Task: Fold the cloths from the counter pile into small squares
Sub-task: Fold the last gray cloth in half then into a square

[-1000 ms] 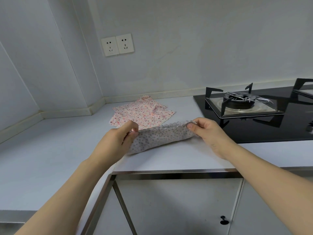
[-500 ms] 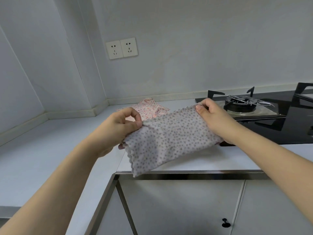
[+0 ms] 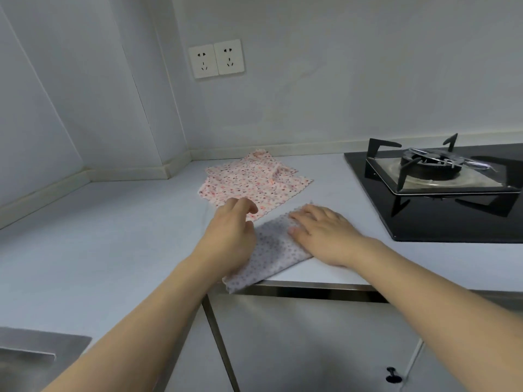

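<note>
My right hand [image 3: 325,232] lay flat, fingers straight and together, pressing the grey dotted cloth [image 3: 268,256] at the front edge of the counter [image 3: 113,236]. My left hand [image 3: 230,236] rested on its left side, fingers loosely curled. The soft pink flowered cloths [image 3: 249,182] with zigzag edges lay just behind.

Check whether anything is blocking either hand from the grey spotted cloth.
Nothing visible does. The right hand lies flat on the grey spotted cloth; the left hand is at its left edge, its contact hidden. The pink floral cloths lie behind.
</note>
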### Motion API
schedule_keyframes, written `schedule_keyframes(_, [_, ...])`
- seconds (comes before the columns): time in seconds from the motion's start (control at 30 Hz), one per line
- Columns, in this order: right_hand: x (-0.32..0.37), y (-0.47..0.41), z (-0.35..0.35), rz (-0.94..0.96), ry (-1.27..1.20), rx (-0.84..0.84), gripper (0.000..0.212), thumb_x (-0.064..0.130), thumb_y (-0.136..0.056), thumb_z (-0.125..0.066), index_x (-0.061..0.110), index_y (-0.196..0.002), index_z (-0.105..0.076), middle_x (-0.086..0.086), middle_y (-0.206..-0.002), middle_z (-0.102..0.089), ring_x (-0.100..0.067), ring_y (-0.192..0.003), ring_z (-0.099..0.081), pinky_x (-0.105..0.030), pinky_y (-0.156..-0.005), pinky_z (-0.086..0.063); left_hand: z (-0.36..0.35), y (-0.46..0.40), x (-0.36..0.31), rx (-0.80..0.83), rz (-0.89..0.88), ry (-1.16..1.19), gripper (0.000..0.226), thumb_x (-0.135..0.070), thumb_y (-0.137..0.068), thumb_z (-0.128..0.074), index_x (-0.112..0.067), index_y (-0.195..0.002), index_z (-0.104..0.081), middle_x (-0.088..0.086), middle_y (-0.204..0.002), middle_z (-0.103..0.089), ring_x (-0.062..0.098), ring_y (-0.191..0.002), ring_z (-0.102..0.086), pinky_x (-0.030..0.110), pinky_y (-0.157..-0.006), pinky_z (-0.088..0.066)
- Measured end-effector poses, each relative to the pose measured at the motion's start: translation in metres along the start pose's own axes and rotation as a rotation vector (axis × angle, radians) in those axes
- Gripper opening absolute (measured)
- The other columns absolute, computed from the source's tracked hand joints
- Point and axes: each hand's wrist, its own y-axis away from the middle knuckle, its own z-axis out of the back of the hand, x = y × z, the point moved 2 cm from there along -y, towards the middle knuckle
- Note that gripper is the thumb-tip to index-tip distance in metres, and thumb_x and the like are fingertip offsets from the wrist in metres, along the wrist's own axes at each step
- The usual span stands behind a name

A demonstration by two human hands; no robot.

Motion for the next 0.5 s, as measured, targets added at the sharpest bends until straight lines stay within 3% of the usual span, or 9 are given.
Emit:
schedule_keyframes(0.07, [-0.005, -0.004, -0.002, -0.010, 0.000, 0.053, 0.059, 0.057, -0.098, -0.013, 0.036, -0.153, -0.008, 0.004, -0.162, 0.001, -0.016, -0.148, 0.002, -0.039, -0.120, 0.001, -0.017, 0.007, -0.006, 0.124, -0.041, -0.046, 0.040, -0.025, -0.099, -0.040, -0.015, -0.138, -0.042, 0.004, -0.144, -0.041, 0.021, -0.132, -0.034, 0.028, -0.107, -0.027])
schedule_keyframes(0.13, [-0.007, -0.008, -0.001, 0.004, 0.020, 0.102, 0.058, 0.057, -0.098, -0.010, 0.037, -0.152, -0.003, 0.005, -0.162, 0.006, -0.014, -0.148, 0.008, -0.038, -0.120, 0.005, -0.028, 0.015, -0.003, 0.372, -0.027, -0.269, 0.064, -0.054, -0.098, -0.021, -0.019, -0.151, -0.021, 0.002, -0.158, -0.021, 0.021, -0.145, -0.017, 0.040, -0.117, -0.015])
schedule_keyframes(0.2, [-0.010, -0.011, 0.001, 0.014, 0.014, 0.134, 0.055, 0.053, -0.100, -0.007, 0.037, -0.152, 0.000, 0.007, -0.161, 0.009, -0.012, -0.147, 0.010, -0.038, -0.119, 0.008, -0.024, 0.018, 0.001, 0.546, 0.010, -0.403, 0.076, -0.068, -0.092, -0.010, -0.025, -0.155, -0.001, -0.001, -0.163, 0.001, 0.020, -0.149, 0.001, 0.045, -0.120, -0.005])
schedule_keyframes(0.3, [-0.016, -0.014, 0.002, 0.021, 0.044, 0.141, 0.055, 0.050, -0.101, -0.005, 0.035, -0.152, 0.003, 0.008, -0.161, 0.010, -0.010, -0.147, 0.011, -0.039, -0.119, 0.009, -0.004, 0.020, -0.001, 0.683, 0.121, -0.367, 0.082, -0.074, -0.089, -0.023, -0.033, -0.154, 0.005, -0.007, -0.162, 0.009, 0.016, -0.149, 0.009, 0.042, -0.120, 0.001])
schedule_keyframes(0.37, [-0.018, -0.018, 0.003, 0.023, 0.062, 0.143, 0.055, 0.050, -0.101, -0.006, 0.034, -0.152, 0.003, 0.008, -0.161, 0.010, -0.010, -0.147, 0.010, -0.040, -0.119, 0.008, -0.002, 0.017, -0.007, 0.586, 0.096, -0.370, 0.080, -0.072, -0.090, -0.029, -0.030, -0.154, -0.007, -0.005, -0.163, 0.005, 0.018, -0.149, 0.005, 0.043, -0.120, 0.000])
schedule_keyframes(0.43, [-0.018, -0.021, 0.004, 0.026, 0.073, 0.149, 0.055, 0.049, -0.101, -0.007, 0.034, -0.153, 0.003, 0.008, -0.161, 0.010, -0.010, -0.147, 0.010, -0.040, -0.119, 0.008, -0.013, 0.016, -0.018, 0.360, 0.007, -0.317, 0.068, -0.061, -0.096, -0.029, -0.023, -0.152, -0.020, 0.001, -0.163, -0.003, 0.018, -0.149, -0.001, 0.044, -0.120, -0.002])
schedule_keyframes(0.5, [-0.021, -0.023, 0.004, 0.039, 0.091, 0.152, 0.055, 0.049, -0.101, -0.008, 0.034, -0.153, 0.004, 0.008, -0.161, 0.011, -0.010, -0.147, 0.010, -0.040, -0.119, 0.007, -0.028, 0.023, -0.029, 0.309, -0.032, -0.280, 0.063, -0.053, -0.100, -0.023, -0.020, -0.153, -0.016, 0.002, -0.163, -0.005, 0.017, -0.149, -0.001, 0.044, -0.120, -0.001])
